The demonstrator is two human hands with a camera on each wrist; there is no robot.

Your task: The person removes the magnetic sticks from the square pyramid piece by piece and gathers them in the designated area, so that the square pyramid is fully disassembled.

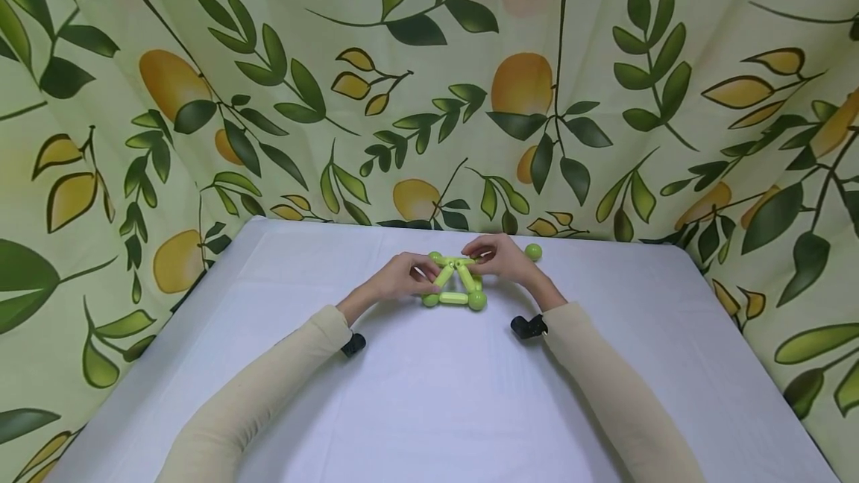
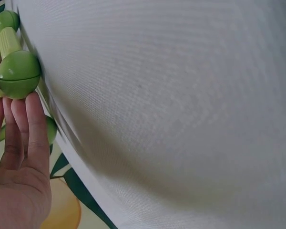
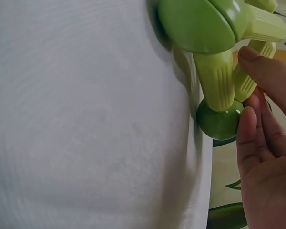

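Balls [image 1: 477, 300] and rods [image 1: 453, 298] are forming a frame [image 1: 466, 280], which is standing on white cloth [image 1: 429, 393] between the two hands. The balls are showing smooth, glossy green surfaces, one with a seam running around its middle; the rods are looking paler, stubby and ribbed, two of them leaning toward each other. A fine weave is showing in the cloth. One loose ball [image 1: 533, 252] is lying to the right of the frame, apart from it. The left hand [image 1: 401, 276] is holding the frame's left side, fingers [image 2: 36, 129] gently bent, tips touching a ball. The right hand [image 1: 502, 258] is arching over the frame's far right, thumb [image 3: 267, 71] and fingers leaving just a small gap and pinching a rod. Beige sleeves [image 1: 255, 393] are covering both forearms; a leaf-printed curtain [image 1: 429, 58] is hanging behind the frame.
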